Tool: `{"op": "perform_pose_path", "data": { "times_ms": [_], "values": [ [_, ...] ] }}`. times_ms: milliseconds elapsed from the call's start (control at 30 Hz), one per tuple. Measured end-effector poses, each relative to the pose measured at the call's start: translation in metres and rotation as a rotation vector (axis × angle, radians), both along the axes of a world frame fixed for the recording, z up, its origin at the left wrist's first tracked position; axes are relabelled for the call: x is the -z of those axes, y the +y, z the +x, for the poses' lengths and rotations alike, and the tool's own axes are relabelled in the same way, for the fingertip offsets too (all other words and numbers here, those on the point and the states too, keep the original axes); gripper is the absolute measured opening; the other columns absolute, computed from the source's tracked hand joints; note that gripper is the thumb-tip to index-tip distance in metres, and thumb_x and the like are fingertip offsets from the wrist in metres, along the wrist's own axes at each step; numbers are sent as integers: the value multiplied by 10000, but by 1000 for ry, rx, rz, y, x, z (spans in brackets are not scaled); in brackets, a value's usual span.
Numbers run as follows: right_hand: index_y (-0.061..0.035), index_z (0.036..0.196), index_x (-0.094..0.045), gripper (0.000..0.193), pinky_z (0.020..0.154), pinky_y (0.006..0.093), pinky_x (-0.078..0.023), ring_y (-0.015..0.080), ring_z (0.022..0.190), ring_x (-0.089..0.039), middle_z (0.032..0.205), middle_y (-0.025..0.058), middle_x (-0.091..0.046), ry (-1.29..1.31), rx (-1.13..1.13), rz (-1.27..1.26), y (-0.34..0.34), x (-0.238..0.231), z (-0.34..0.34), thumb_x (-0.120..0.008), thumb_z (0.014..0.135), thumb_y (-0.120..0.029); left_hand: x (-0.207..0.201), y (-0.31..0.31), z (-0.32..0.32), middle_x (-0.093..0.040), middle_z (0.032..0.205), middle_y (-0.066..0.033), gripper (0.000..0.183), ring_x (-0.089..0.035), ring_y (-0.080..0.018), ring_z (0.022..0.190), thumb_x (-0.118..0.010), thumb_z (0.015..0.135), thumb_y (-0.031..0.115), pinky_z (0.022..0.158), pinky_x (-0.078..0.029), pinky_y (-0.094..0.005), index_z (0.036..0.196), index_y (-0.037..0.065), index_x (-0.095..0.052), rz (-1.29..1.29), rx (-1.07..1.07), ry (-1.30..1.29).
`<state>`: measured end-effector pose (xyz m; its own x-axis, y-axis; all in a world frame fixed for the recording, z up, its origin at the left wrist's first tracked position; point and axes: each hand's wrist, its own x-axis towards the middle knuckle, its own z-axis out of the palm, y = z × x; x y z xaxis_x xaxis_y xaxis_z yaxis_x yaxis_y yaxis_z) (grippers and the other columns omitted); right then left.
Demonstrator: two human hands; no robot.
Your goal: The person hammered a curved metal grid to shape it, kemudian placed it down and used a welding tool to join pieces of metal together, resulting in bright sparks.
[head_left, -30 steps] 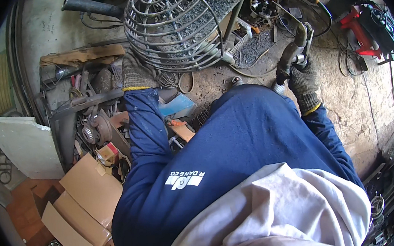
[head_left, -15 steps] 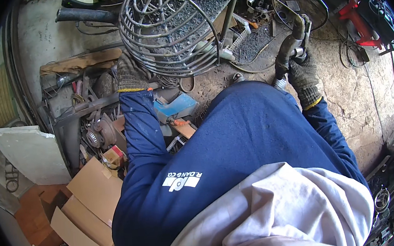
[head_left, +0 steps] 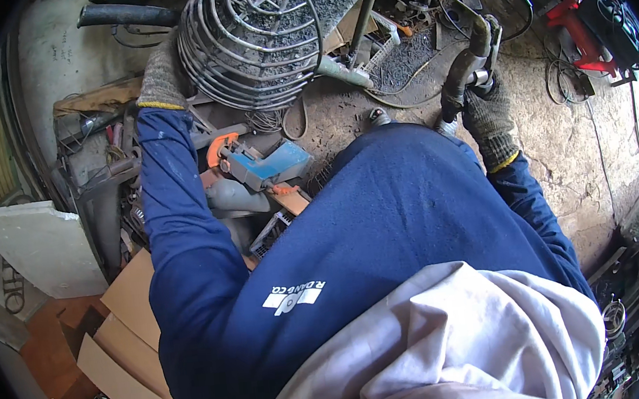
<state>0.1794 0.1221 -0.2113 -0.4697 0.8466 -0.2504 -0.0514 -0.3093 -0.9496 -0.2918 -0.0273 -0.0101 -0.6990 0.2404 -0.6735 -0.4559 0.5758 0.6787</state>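
A round cage of bent metal rods (head_left: 251, 48), like a domed basket with a spiral centre, stands at the upper left over a grit-strewn surface. My left hand (head_left: 164, 72), in a grey knit glove with a yellow cuff, grips the cage's left side; its fingertips are partly hidden by the rods. At the right, my gloved right hand (head_left: 490, 115) is closed around a worn metal hand tool with a curved head (head_left: 469, 63), held upright beside my knee. Its exact kind I cannot make out. The tool is apart from the cage.
A blue power tool with an orange guard (head_left: 274, 164) lies between my left arm and knee. Scrap metal and cardboard boxes (head_left: 124, 372) fill the left side. A red and black machine with cables (head_left: 588, 35) stands at the right. A cable (head_left: 421, 101) crosses the floor ahead.
My left hand has moved left and slightly away, turning the cage so its spiral centre faces up more. The blue tool's orange guard has come into view. My right hand stays nearly still.
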Motion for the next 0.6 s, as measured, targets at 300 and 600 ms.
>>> {"op": "perform_pose_path", "data": {
  "times_ms": [300, 600],
  "values": [
    [-51, 1168, -515, 387, 845, 275, -482, 148, 965, -608, 1058, 65, -624, -40, -22, 11, 0, 7, 8, -687, 823, -23, -5, 42, -15, -681, 1036, -120, 529, -655, -260, 857, -653, 843, 453, 754, -538, -391, 1177, 45, -613, -101, 59, 380],
    [-54, 1171, -511, 406, 856, 281, -479, 153, 972, -605, 1067, 62, -623, -110, 31, 29, -2, 6, 8, -705, 813, -42, 12, 41, -38, -652, 1110, -180, 610, -628, -304, 952, -587, 836, 500, 865, -481, -410, 1191, 5, -595, -82, 83, 440]
  ]
}}
